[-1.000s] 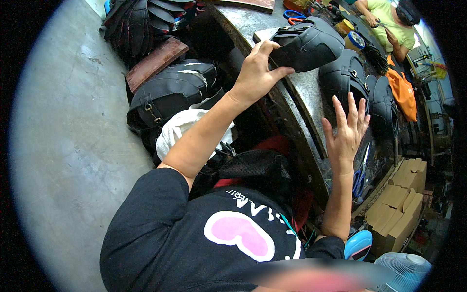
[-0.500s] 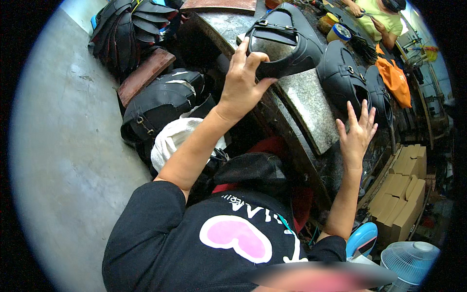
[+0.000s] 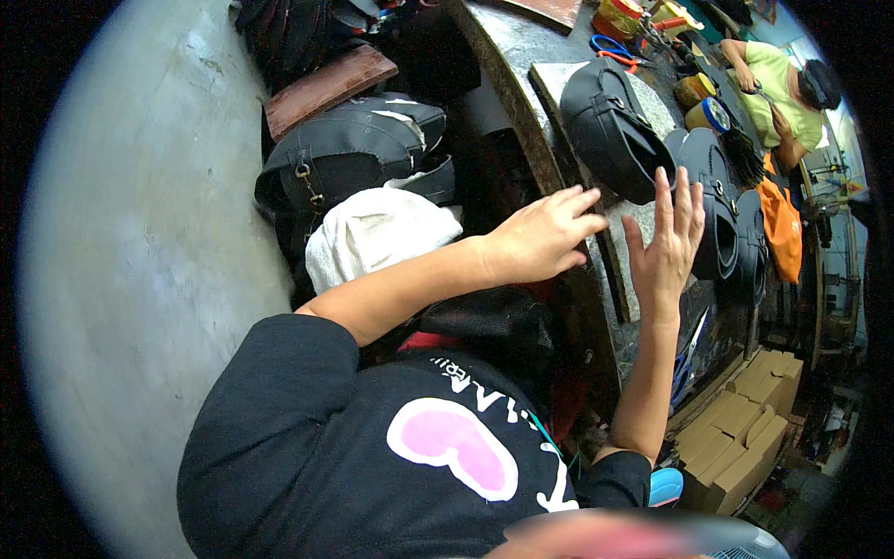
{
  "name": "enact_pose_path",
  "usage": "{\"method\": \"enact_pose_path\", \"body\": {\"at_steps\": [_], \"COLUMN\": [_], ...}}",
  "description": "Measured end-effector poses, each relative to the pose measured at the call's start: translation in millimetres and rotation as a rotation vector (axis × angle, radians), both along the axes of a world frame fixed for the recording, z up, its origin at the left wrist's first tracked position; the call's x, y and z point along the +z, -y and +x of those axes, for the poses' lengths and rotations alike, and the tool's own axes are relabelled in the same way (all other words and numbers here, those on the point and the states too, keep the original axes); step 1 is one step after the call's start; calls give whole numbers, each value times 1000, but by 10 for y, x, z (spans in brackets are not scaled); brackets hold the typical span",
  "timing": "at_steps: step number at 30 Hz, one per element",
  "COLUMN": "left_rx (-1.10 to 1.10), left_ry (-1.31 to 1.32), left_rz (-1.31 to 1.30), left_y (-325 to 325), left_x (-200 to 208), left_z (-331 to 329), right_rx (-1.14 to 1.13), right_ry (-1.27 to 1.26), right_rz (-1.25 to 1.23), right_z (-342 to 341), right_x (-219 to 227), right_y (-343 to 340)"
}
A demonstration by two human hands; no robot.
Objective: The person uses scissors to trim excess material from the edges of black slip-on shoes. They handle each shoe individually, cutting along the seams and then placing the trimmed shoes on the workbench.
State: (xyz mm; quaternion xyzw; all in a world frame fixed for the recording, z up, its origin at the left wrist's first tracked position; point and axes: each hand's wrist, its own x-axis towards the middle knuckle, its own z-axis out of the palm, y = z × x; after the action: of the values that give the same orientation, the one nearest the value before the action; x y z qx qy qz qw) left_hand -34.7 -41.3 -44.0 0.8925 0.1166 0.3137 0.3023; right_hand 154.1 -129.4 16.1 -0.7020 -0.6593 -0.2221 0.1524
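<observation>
A black shoe upper (image 3: pixel 596 116) with a buckled strap lies on a speckled stone slab (image 3: pixel 643 98) at the table's near edge. My left hand (image 3: pixel 545 235) hovers just below it, holding nothing, with its fingers loosely apart. My right hand (image 3: pixel 666 247) is raised with fingers spread. Its fingertips overlap the lower end of the upper in view; I cannot tell whether they touch it. To the right lie more black uppers with buckles, one (image 3: pixel 715 219) behind the right hand and another (image 3: pixel 751 247) beyond it.
Blue-handled scissors (image 3: pixel 687 359) lie on the table near my right forearm. Jars (image 3: pixel 708 115) and an orange cloth bag (image 3: pixel 780 228) stand farther off. A person in yellow-green (image 3: pixel 782 102) works across. Left are piled black uppers (image 3: pixel 349 149) and white cloth (image 3: pixel 377 238); cardboard boxes (image 3: pixel 740 429) sit lower right.
My left hand has let go of the strapped upper and drawn back toward me. The upper now rests on the slab. My right hand stays spread, and the view has shifted.
</observation>
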Motion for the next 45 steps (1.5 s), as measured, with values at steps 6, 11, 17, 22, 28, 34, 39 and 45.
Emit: {"method": "enact_pose_path", "body": {"at_steps": [6,11,17,22,28,34,39,45], "left_rx": [-64,-52,-34,89,752,724,794,678], "left_ry": [-126,-150,-216,-103,-358,-733,-805,-311], "left_rz": [17,-30,-147,-61,317,55,216,322], "left_y": [116,31,13,-107,-926,-1712,-1632,-887], "left_x": [-169,-303,-414,-346,-157,-470,-645,-395], "left_z": [-523,-757,-829,-947,-1930,-2463,-2282,-1869], "right_rx": [2,18,118,-5,37,59,245,394], "right_ry": [-17,-116,-292,-524,-454,-424,-268,-227], "right_rz": [-6,166,70,-37,-62,-17,-46,-156], "right_z": [101,33,57,249,224,107,-256,-654], "right_x": [-144,-256,-560,-616,-619,-539,-470,-378], "right_y": [-200,8,185,194,211,148,127,24]}}
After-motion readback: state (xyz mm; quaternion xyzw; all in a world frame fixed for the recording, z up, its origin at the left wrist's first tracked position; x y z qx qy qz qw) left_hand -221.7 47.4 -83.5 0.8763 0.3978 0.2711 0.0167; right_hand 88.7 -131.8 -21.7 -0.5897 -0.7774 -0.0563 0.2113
